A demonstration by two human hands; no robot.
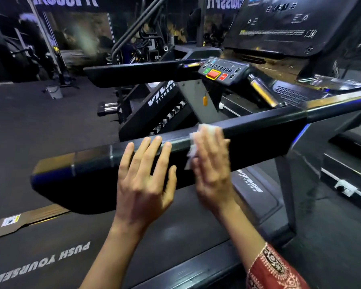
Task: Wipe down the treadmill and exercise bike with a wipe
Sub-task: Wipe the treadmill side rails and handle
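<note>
Dark gym floor [40, 126] behind. Right hand [211, 161], fingers flat, presses wipe [208, 129] onto treadmill handrail [259, 132]; left hand [146, 180], spread and empty, braces it, likely for steadiness.

Noted on right forearm: red fabric sleeve [273, 270] printed with white and black ornamental bands, hem sitting well back from right hand [212, 163]. Bare left hand [144, 180], forearm uncovered to frame edge.

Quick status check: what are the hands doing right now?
Right hand flat, pressing wipe on treadmill handrail. Left hand open beside it. Nothing blocking the rail.
</note>
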